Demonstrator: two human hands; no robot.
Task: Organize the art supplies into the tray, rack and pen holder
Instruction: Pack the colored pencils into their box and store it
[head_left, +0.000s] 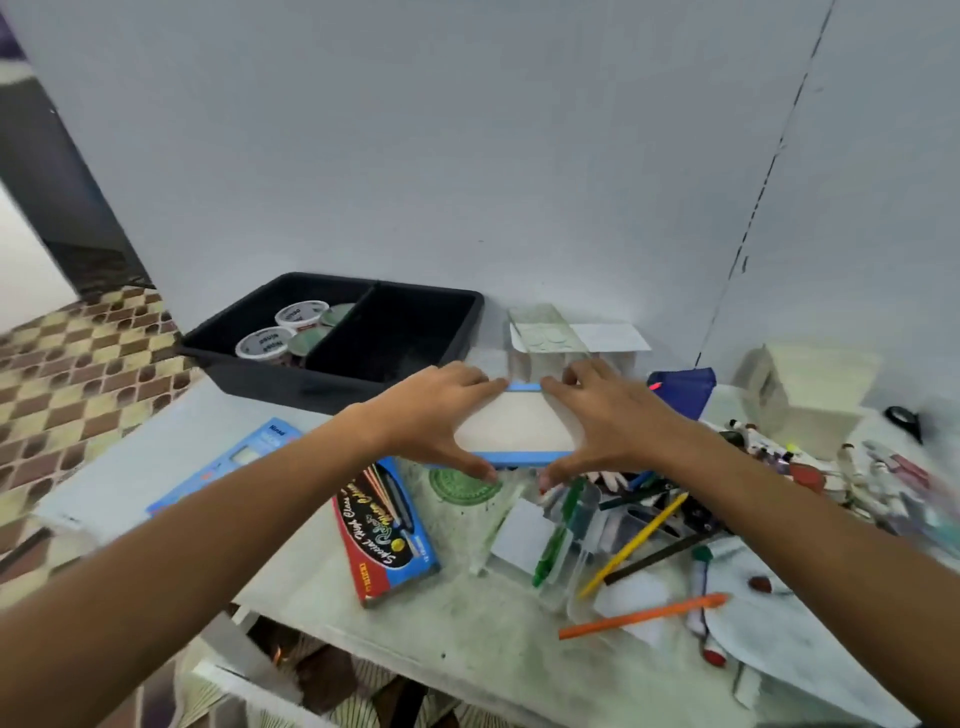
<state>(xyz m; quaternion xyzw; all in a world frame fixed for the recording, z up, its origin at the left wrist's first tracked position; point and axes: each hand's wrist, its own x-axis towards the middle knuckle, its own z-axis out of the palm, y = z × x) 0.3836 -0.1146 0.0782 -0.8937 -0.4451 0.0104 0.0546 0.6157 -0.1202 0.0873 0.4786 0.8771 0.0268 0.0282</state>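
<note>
Holding flat white box with blue edges (514, 432) between both hands above table (467, 613): my left hand (434, 415) grasps left end, my right hand (605, 421) grasps right end, thumbs on near edge, fingers on far edge. Black tray (332, 387) just beyond, two compartments: left one holds round paint tubs (280, 332), contents of right one not discernible. Clear rack (545, 338) right of tray. Pens and markers (649, 535) loose on table, right side. Red-blue pencil box (387, 535) near me.
</note>
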